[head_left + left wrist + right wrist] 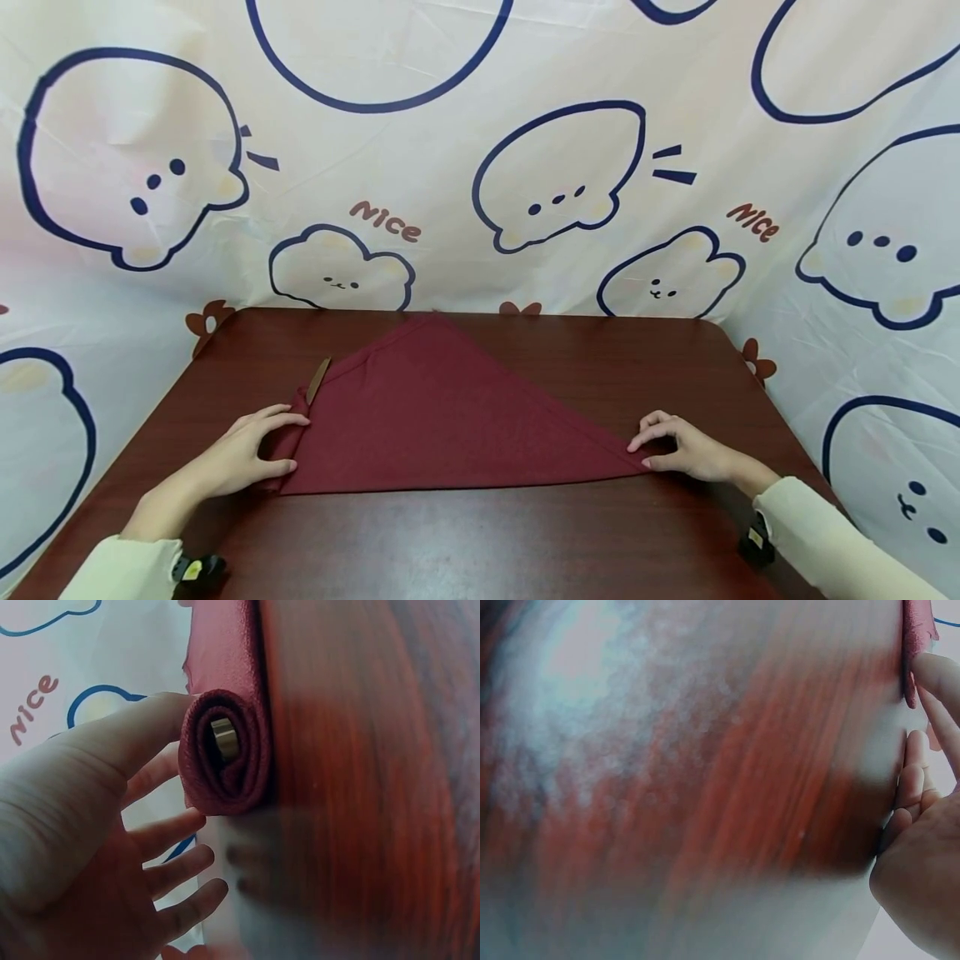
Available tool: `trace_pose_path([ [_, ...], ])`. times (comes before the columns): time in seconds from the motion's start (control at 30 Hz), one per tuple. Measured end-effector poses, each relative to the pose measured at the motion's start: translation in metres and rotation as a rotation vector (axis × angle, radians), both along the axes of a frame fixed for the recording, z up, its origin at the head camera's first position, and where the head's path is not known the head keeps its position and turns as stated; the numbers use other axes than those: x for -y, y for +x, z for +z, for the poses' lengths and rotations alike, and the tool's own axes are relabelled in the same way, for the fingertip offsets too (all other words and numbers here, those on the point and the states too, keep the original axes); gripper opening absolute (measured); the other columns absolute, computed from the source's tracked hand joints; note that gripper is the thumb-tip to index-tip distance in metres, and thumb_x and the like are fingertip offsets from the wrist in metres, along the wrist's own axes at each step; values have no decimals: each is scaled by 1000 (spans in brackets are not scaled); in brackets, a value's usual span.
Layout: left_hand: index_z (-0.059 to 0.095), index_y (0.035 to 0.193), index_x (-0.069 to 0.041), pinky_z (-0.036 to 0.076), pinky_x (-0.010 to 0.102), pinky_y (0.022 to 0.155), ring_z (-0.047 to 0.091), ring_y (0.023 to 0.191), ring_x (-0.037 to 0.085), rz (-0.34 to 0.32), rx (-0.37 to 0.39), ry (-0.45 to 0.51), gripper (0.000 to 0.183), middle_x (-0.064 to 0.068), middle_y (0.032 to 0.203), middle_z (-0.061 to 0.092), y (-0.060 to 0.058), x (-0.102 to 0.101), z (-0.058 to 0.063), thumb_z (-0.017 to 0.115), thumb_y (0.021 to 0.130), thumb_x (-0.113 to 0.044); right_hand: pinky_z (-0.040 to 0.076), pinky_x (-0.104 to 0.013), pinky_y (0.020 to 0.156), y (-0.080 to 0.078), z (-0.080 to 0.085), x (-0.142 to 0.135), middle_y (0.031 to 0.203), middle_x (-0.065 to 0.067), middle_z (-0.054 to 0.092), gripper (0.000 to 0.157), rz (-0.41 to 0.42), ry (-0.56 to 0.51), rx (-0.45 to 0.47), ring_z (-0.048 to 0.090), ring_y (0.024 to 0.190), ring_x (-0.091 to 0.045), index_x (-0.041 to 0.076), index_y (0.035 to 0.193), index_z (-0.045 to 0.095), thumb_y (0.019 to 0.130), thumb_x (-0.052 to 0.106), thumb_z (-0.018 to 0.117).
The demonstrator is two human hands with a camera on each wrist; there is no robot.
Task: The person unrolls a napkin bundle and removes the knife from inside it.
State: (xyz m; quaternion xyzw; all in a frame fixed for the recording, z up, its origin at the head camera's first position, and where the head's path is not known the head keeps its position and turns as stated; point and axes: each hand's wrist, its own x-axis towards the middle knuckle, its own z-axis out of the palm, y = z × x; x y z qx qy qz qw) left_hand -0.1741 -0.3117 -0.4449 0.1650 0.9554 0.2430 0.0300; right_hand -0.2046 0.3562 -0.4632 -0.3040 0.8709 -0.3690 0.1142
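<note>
A dark red cloth napkin [450,417] lies flat in a triangle, its left end turned into a thick roll [259,761]. Inside the roll sits a flat, brownish-gold piece [224,739]; its rounded far end [318,381] sticks out at the back. Which utensil or stick this is, I cannot tell. My left hand [247,450] grips the roll, thumb at the near end and index finger farther back, the other fingers spread loosely. At the napkin's right corner, my right hand [686,450] pinches the tip [910,690] between thumb and forefinger.
The napkin lies on a dark brown wooden table [495,542] with a glossy top. Its far point reaches the back edge. A pale curtain [450,167] printed with blue-outlined cartoon faces hangs behind and on both sides. Each wrist wears a small black device [198,569].
</note>
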Motion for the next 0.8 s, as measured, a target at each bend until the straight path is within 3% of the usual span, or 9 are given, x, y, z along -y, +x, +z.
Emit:
trace_pose_path([
  [0.3, 62, 130, -12, 36, 75, 94, 42, 127, 55, -15, -24, 32, 53, 32, 142, 49, 2, 8, 2, 82, 82, -20, 38, -23, 89, 0, -1, -1, 112, -2, 53, 17, -8, 13, -1, 43, 106, 3, 17, 108, 77, 91, 17, 75],
  [0.5, 61, 130, -9, 43, 71, 94, 50, 125, 51, -38, -53, 48, 52, 30, 137, 54, 1, 14, 4, 81, 82, -14, 39, -23, 89, -1, -1, 0, 112, -2, 55, 17, -6, 11, -10, 44, 105, 3, 17, 107, 77, 91, 17, 75],
  [0.8, 60, 130, -8, 51, 50, 91, 58, 122, 41, -20, -66, -10, 52, 21, 134, 60, 2, 22, 6, 81, 83, -13, 40, -25, 88, -1, 0, -1, 112, -3, 55, 17, -6, 22, -4, 45, 105, 1, 17, 108, 77, 92, 17, 75],
])
